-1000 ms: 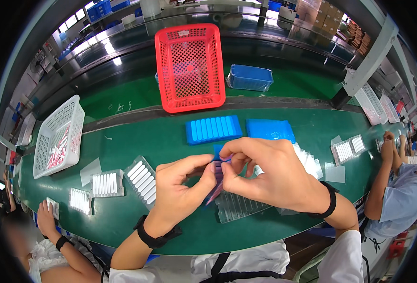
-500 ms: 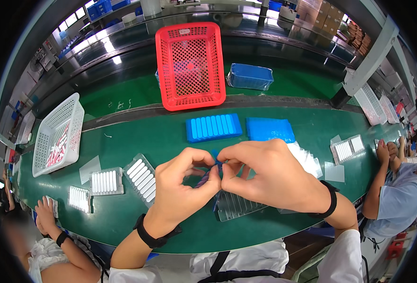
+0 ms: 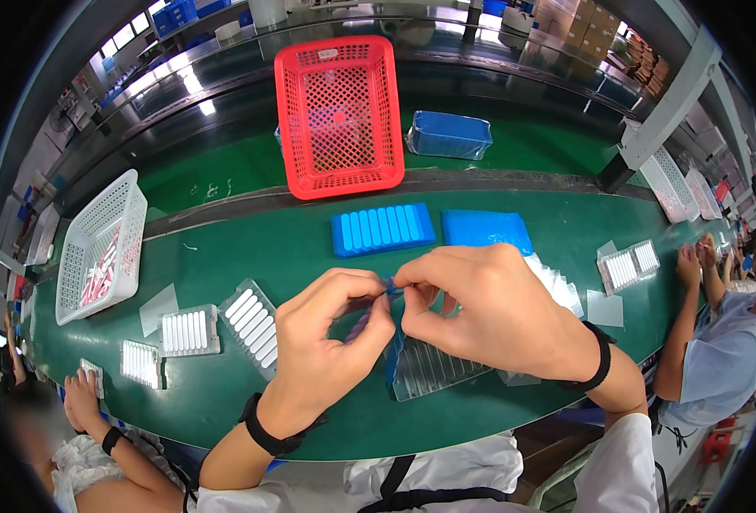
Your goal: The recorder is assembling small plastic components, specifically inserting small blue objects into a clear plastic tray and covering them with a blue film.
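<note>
In front of me my left hand (image 3: 326, 342) and my right hand (image 3: 502, 312) meet at the fingertips. Both pinch a small blue piece (image 3: 391, 287), thin and mostly covered by my fingers. Something purple-blue shows dimly inside the curl of my left hand. Under my right hand lies a clear ribbed plastic tray (image 3: 438, 373), partly hidden. Just beyond my hands sits a blue block with a row of lighter blue oblong strips (image 3: 384, 229). Beside it is a stack of plain blue sheets (image 3: 485, 231). A clear tray of white oblong strips (image 3: 251, 327) lies left of my left hand.
A red basket (image 3: 291, 128) leans at the back, near a wrapped blue block (image 3: 450, 135). A white basket (image 3: 135, 214) with pink-and-white pieces stands left. White sheets (image 3: 557, 286) lie right. More strip trays (image 3: 190, 332) are about. Co-workers' hands (image 3: 83, 402) show at both sides.
My thumbs have drawn slightly apart, with the blue piece still between my hands. The whole view has shifted a little, moving the table things slightly left.
</note>
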The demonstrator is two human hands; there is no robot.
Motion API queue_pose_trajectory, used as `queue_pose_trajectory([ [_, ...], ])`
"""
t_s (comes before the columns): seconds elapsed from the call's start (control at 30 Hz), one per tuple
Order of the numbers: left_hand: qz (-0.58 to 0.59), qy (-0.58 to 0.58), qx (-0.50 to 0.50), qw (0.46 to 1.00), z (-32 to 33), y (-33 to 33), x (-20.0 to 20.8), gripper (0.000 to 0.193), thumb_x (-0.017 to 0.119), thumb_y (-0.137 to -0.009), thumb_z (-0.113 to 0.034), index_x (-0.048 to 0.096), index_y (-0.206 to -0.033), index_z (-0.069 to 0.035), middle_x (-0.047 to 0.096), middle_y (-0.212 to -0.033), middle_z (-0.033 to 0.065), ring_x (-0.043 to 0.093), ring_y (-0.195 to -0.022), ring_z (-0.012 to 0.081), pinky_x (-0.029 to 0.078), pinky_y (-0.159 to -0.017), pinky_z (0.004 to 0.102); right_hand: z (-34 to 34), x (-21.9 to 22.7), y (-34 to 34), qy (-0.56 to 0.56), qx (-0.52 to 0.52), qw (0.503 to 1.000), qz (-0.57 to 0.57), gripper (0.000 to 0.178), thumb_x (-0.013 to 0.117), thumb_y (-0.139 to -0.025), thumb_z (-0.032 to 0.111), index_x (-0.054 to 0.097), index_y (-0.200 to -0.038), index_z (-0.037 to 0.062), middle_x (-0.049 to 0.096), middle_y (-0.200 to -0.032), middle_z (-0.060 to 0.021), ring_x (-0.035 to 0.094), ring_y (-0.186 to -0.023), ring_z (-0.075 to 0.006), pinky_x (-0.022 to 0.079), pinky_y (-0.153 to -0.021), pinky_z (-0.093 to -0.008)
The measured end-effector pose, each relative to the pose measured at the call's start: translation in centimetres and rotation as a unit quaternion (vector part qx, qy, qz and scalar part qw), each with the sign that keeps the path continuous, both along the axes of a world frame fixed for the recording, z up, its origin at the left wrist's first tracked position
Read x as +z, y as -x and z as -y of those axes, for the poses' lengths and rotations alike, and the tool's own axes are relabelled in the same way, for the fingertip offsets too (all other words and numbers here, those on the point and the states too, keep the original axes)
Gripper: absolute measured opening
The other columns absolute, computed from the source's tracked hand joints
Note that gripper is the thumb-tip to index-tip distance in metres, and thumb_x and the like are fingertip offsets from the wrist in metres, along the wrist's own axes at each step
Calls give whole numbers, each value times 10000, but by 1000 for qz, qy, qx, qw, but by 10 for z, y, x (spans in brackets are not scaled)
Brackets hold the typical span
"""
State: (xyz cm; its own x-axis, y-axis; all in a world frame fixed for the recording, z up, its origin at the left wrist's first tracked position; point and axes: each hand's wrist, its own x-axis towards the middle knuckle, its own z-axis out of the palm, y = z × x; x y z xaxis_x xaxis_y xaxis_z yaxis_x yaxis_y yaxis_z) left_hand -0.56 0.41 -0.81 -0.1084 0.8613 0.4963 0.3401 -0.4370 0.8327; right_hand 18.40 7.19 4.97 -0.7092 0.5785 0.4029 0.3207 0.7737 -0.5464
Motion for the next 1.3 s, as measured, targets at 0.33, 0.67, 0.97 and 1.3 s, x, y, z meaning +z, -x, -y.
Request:
queue_pose_trajectory([
  [0.33, 38, 32, -6, 999, 2, 2, -3, 137, 733, -852, 88, 660, -960, 47, 751, -986, 114, 737, -835, 140, 601, -767, 266, -3, 2, -2, -25, -24, 999, 24, 121, 725, -825, 76, 708, -884, -28, 704, -792, -191, 690, -686, -390, 562, -631, -454],
  [0.67, 163, 104, -73, 978, 2, 8, 4, 73, 615, -1006, 65, 551, -1003, 31, 696, -1079, 133, 698, -876, 117, 566, -761, 263, -15, 5, -12, -15, -58, 998, 5, 188, 762, -791, 6, 756, -977, -23, 744, -777, -117, 742, -677, -207, 613, -638, -298],
  [0.97, 208, 99, -95, 969, -1, 19, 3, 110, 583, -1046, 6, 485, -998, -7, 714, -917, 129, 739, -851, 154, 606, -737, 297, -25, 17, -25, 104, -111, 988, -29, 155, 744, -802, 34, 732, -923, -63, 737, -752, -185, 766, -702, -279, 596, -667, -332],
  [1.3, 240, 199, -86, 946, 2, 12, 16, 103, 600, -1064, -52, 525, -1030, 10, 772, -911, 176, 759, -766, 185, 626, -666, 319, -50, 31, -101, 288, -220, 932, 26, 201, 702, -804, 20, 719, -948, -119, 720, -749, -96, 677, -640, -114, 549, -594, -251],
])
